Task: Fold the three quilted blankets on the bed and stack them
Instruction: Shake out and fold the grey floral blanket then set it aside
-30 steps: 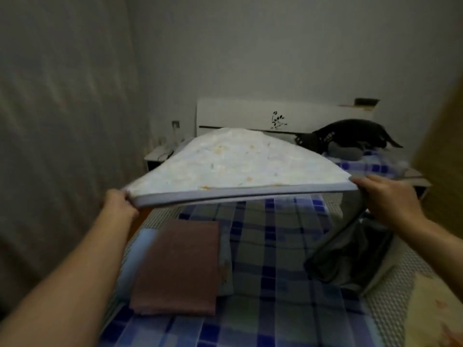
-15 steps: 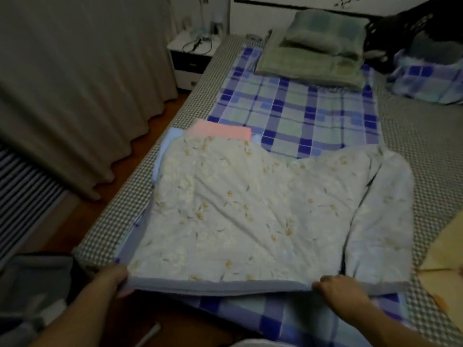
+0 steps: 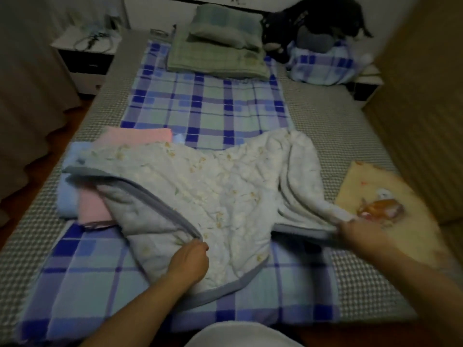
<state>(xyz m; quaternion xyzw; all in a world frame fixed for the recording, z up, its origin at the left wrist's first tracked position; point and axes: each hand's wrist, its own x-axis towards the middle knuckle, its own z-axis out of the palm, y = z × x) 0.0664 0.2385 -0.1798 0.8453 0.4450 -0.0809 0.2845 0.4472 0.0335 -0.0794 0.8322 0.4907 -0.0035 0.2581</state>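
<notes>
Quilt (image 3: 225,194) sprawls across the bed (image 3: 325,126), long axis running nine to three o'clock, overlapping the folded stack (image 3: 92,206) at nine. Left hand (image 3: 190,259) pinches its turned-back edge at six; right hand (image 3: 360,234) grips the corner at three, hands well apart.

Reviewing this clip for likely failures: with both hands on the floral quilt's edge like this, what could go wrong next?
1. The floral quilt lies bunched and partly over the folded pink blanket and blue blanket; pulling it may drag that stack askew.
2. The left hand and right hand grip the border at uneven spots, so the fold could come out crooked.
3. The quilt's right side is rumpled; creases may get folded in.
</notes>
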